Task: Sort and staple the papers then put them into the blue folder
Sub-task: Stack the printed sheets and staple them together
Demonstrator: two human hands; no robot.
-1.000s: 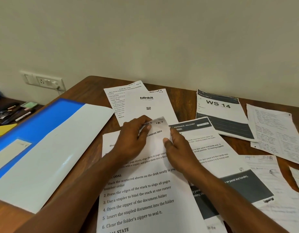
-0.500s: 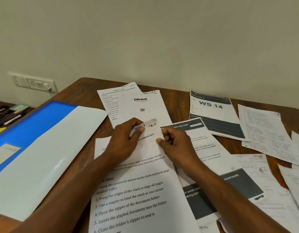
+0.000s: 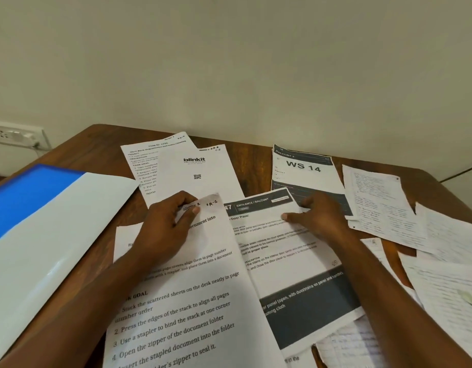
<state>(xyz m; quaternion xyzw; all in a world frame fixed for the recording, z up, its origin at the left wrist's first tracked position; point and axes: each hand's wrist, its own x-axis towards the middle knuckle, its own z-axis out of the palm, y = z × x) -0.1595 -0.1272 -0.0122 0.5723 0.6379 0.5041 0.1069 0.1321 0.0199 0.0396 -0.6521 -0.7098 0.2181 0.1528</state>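
A printed instruction sheet (image 3: 181, 301) lies in front of me on the brown desk (image 3: 102, 144). My left hand (image 3: 163, 229) pinches its top corner, which is marked by hand. To its right lies the "Entrance / Balcony" sheet (image 3: 280, 256); my right hand (image 3: 319, 219) grips its upper right corner, thumb on top. The blue folder (image 3: 30, 192) lies at the left, with a white sheet (image 3: 57, 240) over its near half. Further back are a "blinkit" sheet (image 3: 203, 171), a text sheet (image 3: 147, 163) under it and a "WS 14" sheet (image 3: 303, 168). No stapler is in view.
Handwritten pages (image 3: 378, 205) are scattered over the right side of the desk, some overlapping near the right edge (image 3: 447, 296). The wall stands just behind the desk, with a socket plate (image 3: 14, 135) at the left.
My right hand let go of the instruction sheet's top corner and moved right onto the "Entrance / Balcony" sheet. My left hand keeps its pinch. The view shifted slightly.
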